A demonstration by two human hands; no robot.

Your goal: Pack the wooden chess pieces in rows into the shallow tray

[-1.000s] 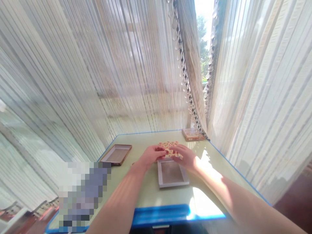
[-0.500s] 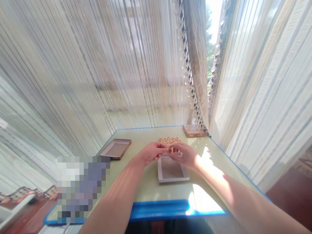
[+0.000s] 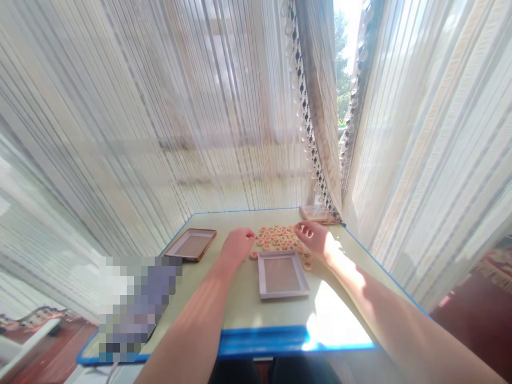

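Several round wooden game pieces (image 3: pixel 278 238) with red markings lie spread on the pale green table (image 3: pixel 248 304), just beyond a shallow white box tray (image 3: pixel 282 274). My left hand (image 3: pixel 237 245) rests at the left edge of the pieces, fingers curled, fingertips touching a piece. My right hand (image 3: pixel 316 238) sits at the right edge of the pieces with a red-marked piece pinched at its fingertips. A few loose pieces lie beside the tray's corners.
A brown box lid (image 3: pixel 191 244) lies at the table's left. A folded patterned board or box (image 3: pixel 318 214) sits at the far right corner by the beaded curtain. Sheer curtains surround the table. The table has a blue rim (image 3: pixel 264 341). A blurred patch covers the near left.
My hands were together over the tray's far edge holding a clump of pieces; now they have parted to either side and the pieces lie spread out on the table.
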